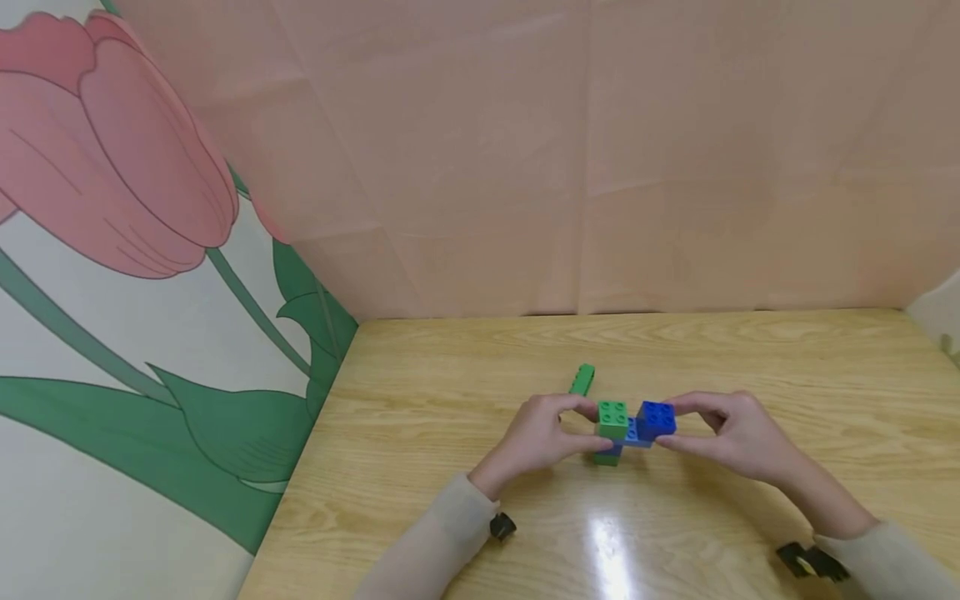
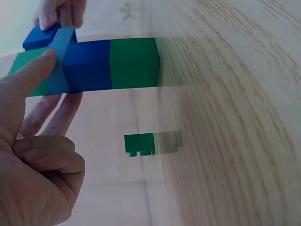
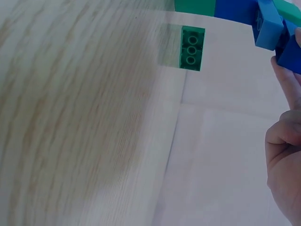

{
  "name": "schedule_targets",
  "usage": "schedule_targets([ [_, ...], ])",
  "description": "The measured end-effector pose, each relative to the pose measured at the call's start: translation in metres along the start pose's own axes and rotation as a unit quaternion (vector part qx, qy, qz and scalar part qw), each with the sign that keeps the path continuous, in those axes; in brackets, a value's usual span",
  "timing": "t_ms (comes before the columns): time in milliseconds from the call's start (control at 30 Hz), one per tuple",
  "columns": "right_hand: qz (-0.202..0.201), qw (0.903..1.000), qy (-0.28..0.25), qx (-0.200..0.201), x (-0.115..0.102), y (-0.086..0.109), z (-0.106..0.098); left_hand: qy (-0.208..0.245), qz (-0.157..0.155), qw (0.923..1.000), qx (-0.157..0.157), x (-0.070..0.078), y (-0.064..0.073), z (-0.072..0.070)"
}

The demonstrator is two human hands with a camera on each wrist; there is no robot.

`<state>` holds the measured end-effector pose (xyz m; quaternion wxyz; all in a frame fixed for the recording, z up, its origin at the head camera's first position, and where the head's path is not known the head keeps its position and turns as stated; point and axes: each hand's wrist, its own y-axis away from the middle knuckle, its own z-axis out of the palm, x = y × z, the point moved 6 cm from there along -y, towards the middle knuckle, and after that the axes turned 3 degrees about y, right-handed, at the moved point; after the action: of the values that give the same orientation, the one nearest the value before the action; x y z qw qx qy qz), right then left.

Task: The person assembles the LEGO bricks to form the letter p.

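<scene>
A stack of toy building bricks stands upright between the two hands. From the bottom it has a green brick (image 2: pixel 135 63), a dark blue brick (image 2: pixel 88 66), a longer light blue brick (image 2: pixel 59 73) reaching sideways, and an upper green brick (image 1: pixel 612 419). My left hand (image 1: pixel 536 442) pinches that upper green brick, its thumb tip reaching the light blue one. On the right end of the light blue brick sits another dark blue brick (image 1: pixel 656 419), which my right hand (image 1: pixel 738 437) pinches between thumb and fingers.
A loose green brick (image 1: pixel 582 379) lies on its side on the wooden table (image 1: pixel 420 375), just behind the stack. Pinkish sheeting (image 1: pixel 480 167) covers the back wall, and a tulip-printed panel (image 1: pixel 150 333) borders the left. Small black devices (image 1: pixel 502 526) show at both wrists.
</scene>
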<state>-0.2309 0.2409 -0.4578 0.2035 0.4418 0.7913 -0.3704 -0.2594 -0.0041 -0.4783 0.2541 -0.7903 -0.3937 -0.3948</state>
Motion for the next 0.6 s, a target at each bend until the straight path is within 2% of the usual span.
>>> schedule_targets([
  [333,-0.020,0.9996,0.018,-0.011,-0.0052,-0.0037,-0.0009,0.019,-0.006,0.9998,0.006,-0.0011,0.0007,-0.0004],
  [600,-0.014,0.9997,0.002,-0.021,-0.0010,-0.0021,0.0013,0.025,-0.009,0.9996,0.002,-0.0027,0.0008,0.0009],
])
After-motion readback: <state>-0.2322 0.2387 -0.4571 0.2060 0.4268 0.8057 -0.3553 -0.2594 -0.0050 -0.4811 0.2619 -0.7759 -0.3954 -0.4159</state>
